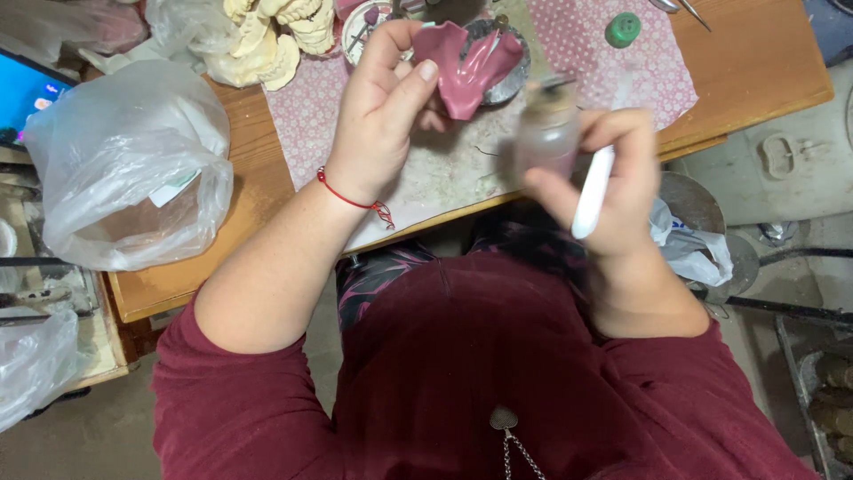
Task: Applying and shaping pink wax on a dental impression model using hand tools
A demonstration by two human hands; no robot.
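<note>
My left hand (pixel 384 107) is raised over the wooden table (pixel 249 178) and pinches a bent sheet of pink wax (pixel 466 67) between thumb and fingers. My right hand (pixel 613 173) grips a small blurred glass bottle (pixel 546 133) and also holds a white pen-like tool (pixel 593 191) that points down past the palm. The two hands are close together, the bottle just right of the pink sheet. A red string bracelet (pixel 342 193) circles my left wrist.
A patterned pink cloth (pixel 595 53) covers the table's middle. A metal bowl (pixel 515 76) sits behind the pink sheet. Cream dental casts (pixel 267 40) lie at the back, a large clear plastic bag (pixel 133 169) at left, a green cap (pixel 623 28) at right.
</note>
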